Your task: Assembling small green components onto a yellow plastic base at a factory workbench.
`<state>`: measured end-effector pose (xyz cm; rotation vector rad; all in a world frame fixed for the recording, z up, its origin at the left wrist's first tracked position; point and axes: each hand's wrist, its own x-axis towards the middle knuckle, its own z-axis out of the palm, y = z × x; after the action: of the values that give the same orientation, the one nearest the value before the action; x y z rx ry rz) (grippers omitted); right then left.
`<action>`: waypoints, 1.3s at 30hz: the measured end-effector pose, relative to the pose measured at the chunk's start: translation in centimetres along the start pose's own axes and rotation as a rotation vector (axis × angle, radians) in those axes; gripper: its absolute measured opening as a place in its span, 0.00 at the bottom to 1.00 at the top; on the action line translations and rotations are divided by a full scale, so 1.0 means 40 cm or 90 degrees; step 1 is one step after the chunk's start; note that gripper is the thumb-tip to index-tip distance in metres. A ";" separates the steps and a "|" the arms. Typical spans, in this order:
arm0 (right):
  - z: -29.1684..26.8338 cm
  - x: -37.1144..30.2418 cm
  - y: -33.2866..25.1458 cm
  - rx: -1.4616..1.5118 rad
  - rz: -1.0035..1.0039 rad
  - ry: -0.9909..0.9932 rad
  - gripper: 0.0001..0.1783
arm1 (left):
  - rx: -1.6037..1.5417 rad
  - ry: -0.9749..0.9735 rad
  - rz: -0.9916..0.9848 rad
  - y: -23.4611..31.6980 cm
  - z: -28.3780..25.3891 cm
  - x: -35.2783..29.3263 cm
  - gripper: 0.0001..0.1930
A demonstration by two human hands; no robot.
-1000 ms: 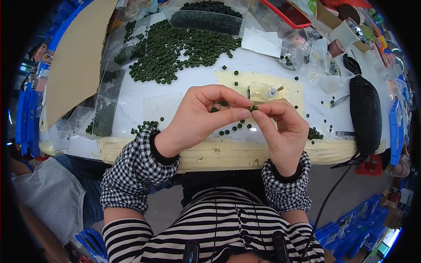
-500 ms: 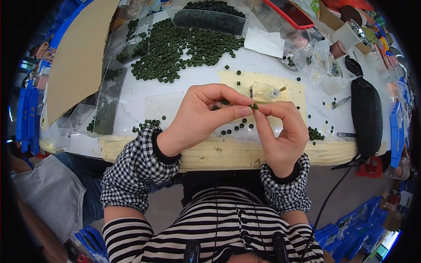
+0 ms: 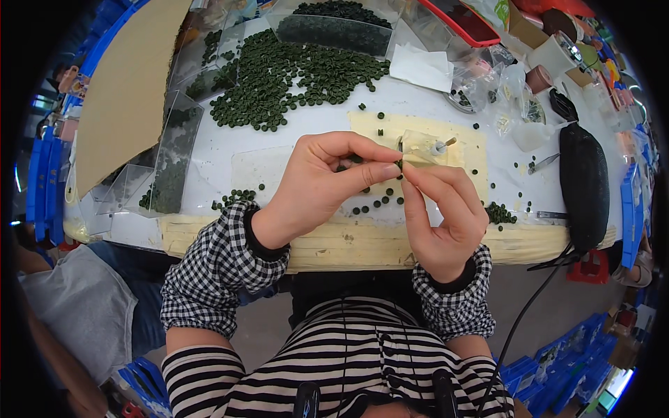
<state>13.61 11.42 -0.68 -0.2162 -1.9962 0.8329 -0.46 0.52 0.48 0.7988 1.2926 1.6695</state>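
Observation:
A small dark green round piece (image 3: 399, 165) is pinched between my two hands, partly covered by the fingertips. My left hand (image 3: 306, 182) closes thumb and forefinger on it from the left. More green pieces show under the curled fingers of that hand; whether they are held or lie on the table I cannot tell. From the right, the thumb and fingertips of my right hand (image 3: 446, 219) press together at the same piece. Just beyond the fingertips is a cream-coloured block (image 3: 418, 145) with a pale peg on it, on a yellowish taped patch (image 3: 470, 143).
A large heap of green pieces (image 3: 279, 76) spreads across the far table, below a clear tray (image 3: 333, 36). Cardboard (image 3: 129, 90) leans at left over clear bins. A small pile (image 3: 498, 212) lies right of my hands, near tweezers (image 3: 542, 164) and a black pouch-like object (image 3: 584, 181).
My right fingers have straightened and shifted slightly at the piece, which now shows less between the fingertips. My left hand holds nearly the same place.

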 end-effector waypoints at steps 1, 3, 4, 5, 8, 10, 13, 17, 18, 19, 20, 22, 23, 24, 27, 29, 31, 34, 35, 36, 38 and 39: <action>0.000 -0.001 0.003 0.017 0.009 -0.003 0.15 | 0.000 0.000 0.005 0.000 0.000 0.000 0.08; -0.001 -0.002 0.002 0.041 0.033 -0.018 0.16 | 0.001 0.000 0.014 0.000 0.000 0.000 0.08; -0.003 -0.003 0.001 0.052 0.046 -0.026 0.17 | 0.008 0.005 0.017 0.000 0.000 0.000 0.08; -0.005 -0.005 0.002 0.058 0.051 -0.037 0.17 | 0.015 0.011 0.020 0.000 0.000 -0.001 0.08; -0.008 -0.006 0.002 0.076 0.069 -0.060 0.18 | 0.028 0.013 0.031 -0.005 -0.002 0.000 0.08; -0.009 -0.005 -0.001 0.088 0.083 -0.065 0.18 | 0.038 0.014 0.038 -0.007 -0.003 0.000 0.09; -0.008 -0.004 -0.004 0.089 0.098 -0.065 0.18 | 0.046 0.023 0.046 -0.005 0.002 -0.003 0.10; -0.009 -0.004 -0.002 0.098 0.102 -0.063 0.17 | 0.042 0.027 0.054 -0.004 0.006 -0.003 0.09; -0.011 -0.004 -0.004 0.103 0.107 -0.067 0.17 | 0.046 0.027 0.055 -0.004 0.006 -0.002 0.09; -0.011 -0.004 -0.004 0.110 0.111 -0.072 0.17 | 0.052 0.029 0.054 -0.003 0.005 -0.003 0.09; -0.010 -0.005 -0.004 0.123 0.117 -0.074 0.17 | 0.058 0.031 0.053 -0.003 0.004 -0.003 0.09; -0.011 -0.006 -0.004 0.148 0.129 -0.080 0.17 | 0.086 0.035 0.061 -0.005 0.003 -0.005 0.08; -0.012 -0.007 -0.002 0.165 0.134 -0.084 0.17 | 0.107 0.036 0.069 -0.008 0.001 -0.007 0.08; -0.012 -0.008 0.001 0.182 0.139 -0.088 0.17 | 0.128 0.037 0.077 -0.009 -0.001 -0.008 0.08; -0.017 -0.008 0.006 0.211 0.150 -0.103 0.17 | 0.162 0.029 0.086 -0.008 -0.003 -0.007 0.08; -0.018 -0.008 0.006 0.210 0.151 -0.112 0.17 | 0.163 0.030 0.085 -0.007 -0.003 -0.008 0.08; -0.019 -0.010 0.004 0.194 0.149 -0.119 0.17 | 0.144 0.030 0.071 -0.008 -0.003 -0.007 0.08; -0.020 -0.009 0.004 0.178 0.135 -0.122 0.17 | 0.107 0.025 0.046 -0.009 -0.003 -0.005 0.08; -0.020 -0.010 0.004 0.179 0.137 -0.121 0.17 | 0.110 0.022 0.047 -0.006 -0.003 -0.005 0.07; -0.020 -0.010 0.004 0.181 0.139 -0.121 0.17 | 0.113 0.018 0.049 -0.005 -0.003 -0.004 0.07; -0.020 -0.010 0.003 0.186 0.142 -0.117 0.17 | 0.111 0.022 0.053 -0.005 -0.002 -0.005 0.07; -0.020 -0.009 0.003 0.188 0.142 -0.113 0.17 | 0.110 0.023 0.055 -0.004 -0.002 -0.005 0.07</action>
<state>14.44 11.73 -0.74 -0.2019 -2.0045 1.3174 -0.39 0.33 0.29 0.9421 1.4612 1.6625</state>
